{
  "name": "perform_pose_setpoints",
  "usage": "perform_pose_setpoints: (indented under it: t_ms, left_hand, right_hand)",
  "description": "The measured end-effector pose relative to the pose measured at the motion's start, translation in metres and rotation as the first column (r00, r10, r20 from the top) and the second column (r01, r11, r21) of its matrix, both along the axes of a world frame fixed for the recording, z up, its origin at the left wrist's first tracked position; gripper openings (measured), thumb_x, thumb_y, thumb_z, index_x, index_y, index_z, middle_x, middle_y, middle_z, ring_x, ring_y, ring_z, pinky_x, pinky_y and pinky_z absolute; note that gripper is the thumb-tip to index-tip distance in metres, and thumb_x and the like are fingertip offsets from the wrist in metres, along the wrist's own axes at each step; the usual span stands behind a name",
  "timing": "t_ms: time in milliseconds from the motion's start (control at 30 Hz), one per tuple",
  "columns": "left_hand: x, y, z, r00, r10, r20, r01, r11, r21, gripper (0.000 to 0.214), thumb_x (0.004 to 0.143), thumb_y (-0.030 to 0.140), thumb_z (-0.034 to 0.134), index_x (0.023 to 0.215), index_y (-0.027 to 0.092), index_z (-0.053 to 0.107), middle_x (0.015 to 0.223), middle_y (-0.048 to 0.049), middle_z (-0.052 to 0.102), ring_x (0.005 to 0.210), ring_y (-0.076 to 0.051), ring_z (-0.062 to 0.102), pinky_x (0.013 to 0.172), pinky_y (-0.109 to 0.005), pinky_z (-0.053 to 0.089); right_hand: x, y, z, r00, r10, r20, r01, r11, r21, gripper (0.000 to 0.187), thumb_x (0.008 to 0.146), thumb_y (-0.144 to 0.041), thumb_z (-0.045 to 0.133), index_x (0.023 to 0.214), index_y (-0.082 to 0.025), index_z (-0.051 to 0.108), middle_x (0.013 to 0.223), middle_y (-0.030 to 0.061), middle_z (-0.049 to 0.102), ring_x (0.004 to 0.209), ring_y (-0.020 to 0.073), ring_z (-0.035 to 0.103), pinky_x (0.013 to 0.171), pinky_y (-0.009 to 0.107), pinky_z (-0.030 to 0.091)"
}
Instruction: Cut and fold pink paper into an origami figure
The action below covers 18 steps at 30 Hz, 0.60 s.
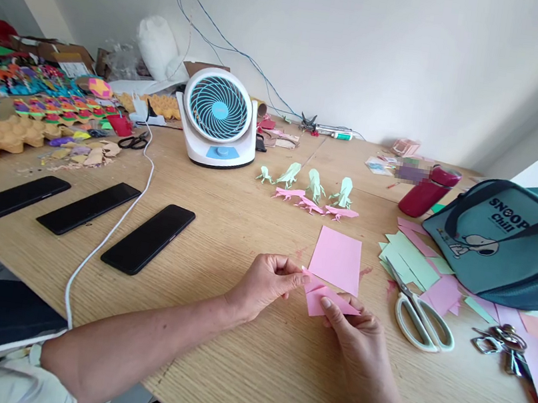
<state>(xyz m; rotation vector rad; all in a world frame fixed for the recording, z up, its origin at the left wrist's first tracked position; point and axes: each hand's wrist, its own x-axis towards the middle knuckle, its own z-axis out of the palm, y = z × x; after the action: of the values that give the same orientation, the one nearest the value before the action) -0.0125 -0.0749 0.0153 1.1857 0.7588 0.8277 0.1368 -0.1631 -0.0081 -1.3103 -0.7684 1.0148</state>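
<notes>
A small folded piece of pink paper (315, 304) is held between both hands over the wooden table. My left hand (269, 284) pinches its upper left corner between thumb and fingers. On the right side, my right hand (354, 325) grips it with the thumb on top and fingers underneath. Just beyond lies a flat pink paper sheet (337, 259). Farther back stand several folded paper figures, pale green ones (316, 185) behind pink ones (309, 205). White-handled scissors (420, 318) rest to the right of my right hand, blades over green paper pieces (409, 259).
Several black phones (148, 239) and a white cable (117, 219) lie at the left. A white fan (218, 116) stands at the back. To the right are a teal bag (511, 238), a red bottle (426, 193) and keys (505, 344). Crafts and egg trays (0, 134) fill the far left.
</notes>
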Motion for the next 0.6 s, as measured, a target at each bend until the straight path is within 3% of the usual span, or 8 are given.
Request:
perform_pose_setpoints:
  t_ms: [267, 433, 500, 600]
  left_hand:
    - [-0.002, 0.006, 0.001, 0.998, 0.063, 0.008, -0.063, 0.997, 0.041, 0.036, 0.066, 0.042, 0.081, 0.064, 0.012, 0.061, 0.058, 0.0039, 0.053, 0.049, -0.005, 0.042, 0.049, -0.020, 0.032]
    - [-0.005, 0.013, 0.001, 0.996, 0.068, 0.049, -0.068, 0.998, -0.007, 0.038, 0.069, 0.047, 0.077, 0.071, 0.014, 0.059, 0.060, 0.0055, 0.048, 0.051, -0.005, 0.041, 0.048, -0.019, 0.035]
    - [-0.005, 0.012, 0.000, 1.000, 0.014, 0.027, -0.014, 1.000, -0.011, 0.041, 0.073, 0.053, 0.073, 0.076, 0.015, 0.059, 0.062, 0.0054, 0.047, 0.053, -0.006, 0.041, 0.048, -0.019, 0.038]
    - [-0.004, 0.006, -0.006, 0.982, -0.171, -0.086, 0.175, 0.984, 0.043, 0.045, 0.074, 0.057, 0.070, 0.077, 0.014, 0.059, 0.066, 0.0037, 0.049, 0.054, -0.007, 0.042, 0.047, -0.020, 0.039]
  right_hand:
    - [0.001, -0.001, -0.003, 1.000, 0.006, 0.024, -0.006, 1.000, 0.012, 0.037, 0.066, -0.046, 0.082, 0.056, -0.018, 0.060, 0.056, -0.0024, 0.050, 0.058, 0.0130, 0.039, 0.056, 0.027, 0.028]
    - [0.001, -0.001, 0.000, 1.000, -0.007, 0.009, 0.007, 1.000, -0.001, 0.036, 0.063, -0.046, 0.084, 0.057, -0.018, 0.061, 0.055, -0.0026, 0.051, 0.057, 0.0127, 0.040, 0.054, 0.026, 0.027]
    - [0.001, 0.000, -0.001, 1.000, -0.015, 0.018, 0.015, 1.000, 0.001, 0.037, 0.064, -0.046, 0.083, 0.056, -0.018, 0.060, 0.056, -0.0023, 0.051, 0.058, 0.0129, 0.040, 0.055, 0.026, 0.028]
    - [0.003, 0.001, -0.003, 0.999, -0.031, 0.037, 0.031, 0.999, 0.019, 0.037, 0.067, -0.047, 0.081, 0.058, -0.018, 0.061, 0.057, -0.0020, 0.051, 0.058, 0.0130, 0.040, 0.055, 0.026, 0.029]
